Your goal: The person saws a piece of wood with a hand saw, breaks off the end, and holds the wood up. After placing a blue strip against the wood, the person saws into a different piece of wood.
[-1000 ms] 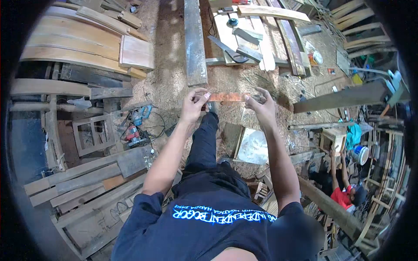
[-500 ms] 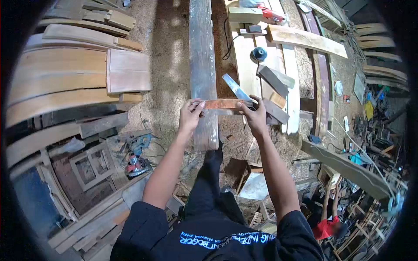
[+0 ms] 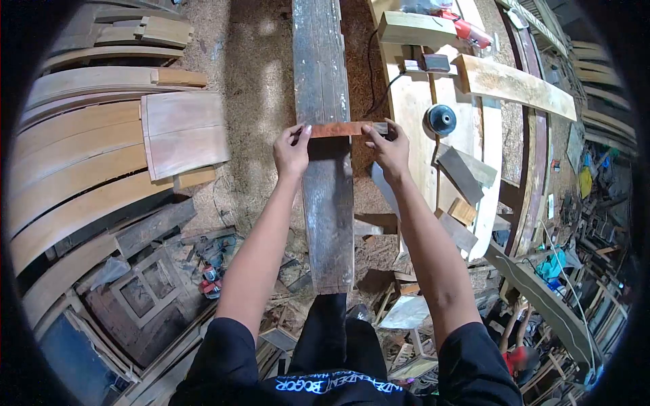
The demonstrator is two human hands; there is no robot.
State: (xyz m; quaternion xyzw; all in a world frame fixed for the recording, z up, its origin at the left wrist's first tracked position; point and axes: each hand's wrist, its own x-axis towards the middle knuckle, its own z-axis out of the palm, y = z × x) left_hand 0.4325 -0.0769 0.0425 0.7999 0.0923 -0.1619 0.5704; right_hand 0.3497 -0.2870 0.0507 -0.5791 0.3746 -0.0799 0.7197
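Note:
A flat reddish-brown strip (image 3: 336, 129), straight and narrow, is held crosswise between my two hands. My left hand (image 3: 292, 152) pinches its left end between thumb and fingers. Near the other end, my right hand (image 3: 388, 149) grips it, and a greyish end piece shows by the fingertips. The strip lies across the view of a long, weathered wooden plank (image 3: 328, 223) and casts a dark shadow on it. The plank runs away from my legs.
To the right are pale boards (image 3: 416, 101) with a round black-topped tool (image 3: 441, 120), a red power tool (image 3: 467, 30) and wood offcuts (image 3: 460, 174). Curved wooden panels (image 3: 81, 149) are stacked left. Another person (image 3: 518, 352) sits at lower right. Sawdust covers the floor.
Both hands have moved forward along the plank with the strip still between them, and more of the plank's near end shows. The camera view has shifted.

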